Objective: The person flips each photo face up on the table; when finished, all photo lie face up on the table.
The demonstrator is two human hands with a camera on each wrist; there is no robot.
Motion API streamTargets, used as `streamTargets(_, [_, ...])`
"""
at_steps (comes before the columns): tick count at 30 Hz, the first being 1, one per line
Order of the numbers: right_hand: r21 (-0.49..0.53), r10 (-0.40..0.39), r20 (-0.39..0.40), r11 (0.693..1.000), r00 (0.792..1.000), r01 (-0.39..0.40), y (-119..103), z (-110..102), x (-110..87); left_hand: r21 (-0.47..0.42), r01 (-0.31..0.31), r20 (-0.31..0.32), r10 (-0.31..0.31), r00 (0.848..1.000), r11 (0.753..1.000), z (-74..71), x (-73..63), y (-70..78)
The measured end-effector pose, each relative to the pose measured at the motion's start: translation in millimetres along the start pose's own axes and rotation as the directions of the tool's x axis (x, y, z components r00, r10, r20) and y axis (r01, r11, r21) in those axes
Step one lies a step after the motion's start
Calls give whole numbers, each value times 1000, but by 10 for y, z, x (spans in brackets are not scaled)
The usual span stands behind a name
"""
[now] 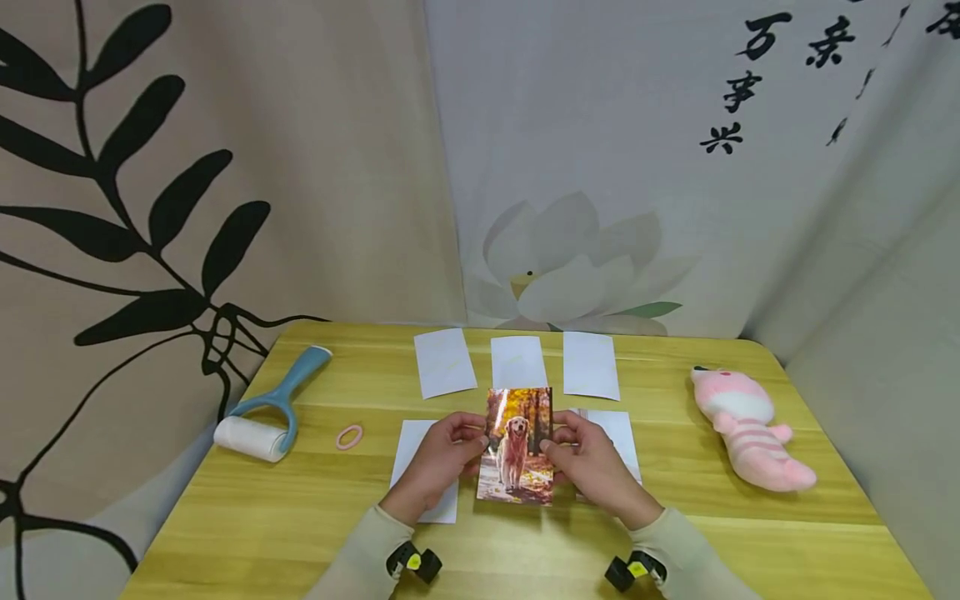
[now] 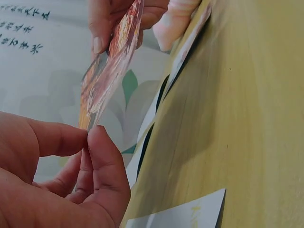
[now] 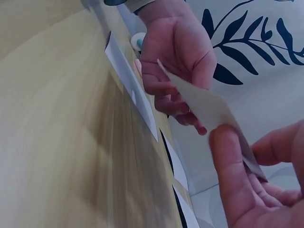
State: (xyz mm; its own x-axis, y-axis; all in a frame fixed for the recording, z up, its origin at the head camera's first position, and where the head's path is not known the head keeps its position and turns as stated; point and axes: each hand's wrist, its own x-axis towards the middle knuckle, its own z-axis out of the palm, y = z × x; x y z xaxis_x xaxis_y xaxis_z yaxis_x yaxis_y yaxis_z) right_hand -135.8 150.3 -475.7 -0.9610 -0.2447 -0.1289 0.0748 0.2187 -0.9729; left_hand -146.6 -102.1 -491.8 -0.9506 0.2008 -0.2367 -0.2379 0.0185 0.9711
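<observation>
A glossy photo card (image 1: 514,450) of a golden dog among autumn leaves is held up above the table, picture side toward the head camera. My left hand (image 1: 444,458) pinches its left edge between thumb and finger. On the opposite edge my right hand (image 1: 596,467) pinches it the same way. In the right wrist view the card's pale back (image 3: 209,107) shows. One white card (image 1: 408,442) lies partly under my left hand, and another white card (image 1: 618,437) lies partly hidden behind my right hand.
Three white cards (image 1: 445,362) lie in a row at the table's back. A blue-handled lint roller (image 1: 281,400) and a pink ring (image 1: 349,437) are on the left. At the right lies a pink plush toy (image 1: 750,429). Curtains (image 1: 360,167) hang behind the wooden table (image 1: 262,533).
</observation>
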Motion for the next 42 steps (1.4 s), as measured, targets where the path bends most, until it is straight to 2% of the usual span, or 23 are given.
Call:
streamTargets(6, [23,-2,-27,1000,1000,3,36,-20,5,8,-9,-14,9,1000,1000,8,18,-14])
streamTargets(14, [-44,-1,-71,999,997,-2,85,-91,9,11,-16,-8,16,1000,1000,6,64,-1])
streamTargets(18, [-73,23,-89,997,996,-29,104,-104,5,28,-12,-20,12,1000,1000,12,74,-4])
streamTargets(27, [-171,15,-110,985,994,-33,203,-71,7,81,-8,-49,12,999,997,48,61,-21])
streamTargets(33, [-265,-14,-134,964,991,-22,243,-60,-13,171,-15,-35,21,999,985,74,29,-34])
streamTargets(42, [-390,-9,-124,920,992,-41,268,-63,-39,281,-23,3,23,1000,959,79,5,-79])
